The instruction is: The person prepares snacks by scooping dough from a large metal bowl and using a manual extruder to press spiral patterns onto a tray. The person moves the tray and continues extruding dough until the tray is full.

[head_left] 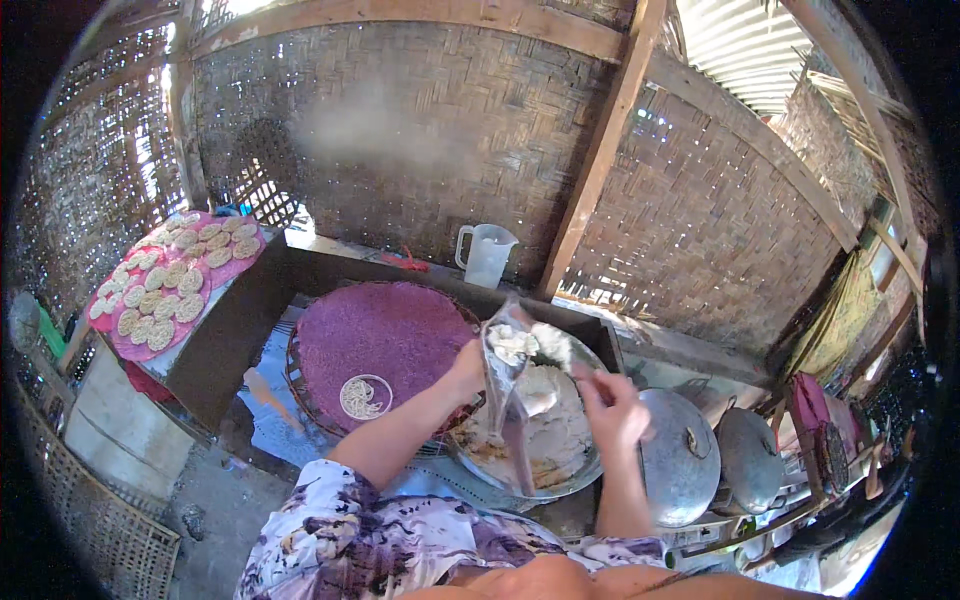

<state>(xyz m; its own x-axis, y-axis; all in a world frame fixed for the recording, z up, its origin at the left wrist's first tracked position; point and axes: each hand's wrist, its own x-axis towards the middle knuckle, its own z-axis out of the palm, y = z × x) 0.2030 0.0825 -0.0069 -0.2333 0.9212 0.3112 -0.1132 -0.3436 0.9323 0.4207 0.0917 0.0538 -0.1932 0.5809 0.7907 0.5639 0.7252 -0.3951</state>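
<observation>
My left hand grips a translucent plastic bag, held open above a wide metal basin of pale dough. White dough sits in the bag's mouth, with another white clump beside it. My right hand is at the basin's right, fingers curled toward that clump; what they hold is unclear. Left of the basin, a round tray lined with purple sheeting carries a small white ring with pale noodle-like strands in it.
A purple cloth with pale discs lies on the left ledge. A plastic jug stands behind the tray. Two metal lidded pots are at the right. Woven walls and a wooden post rise behind.
</observation>
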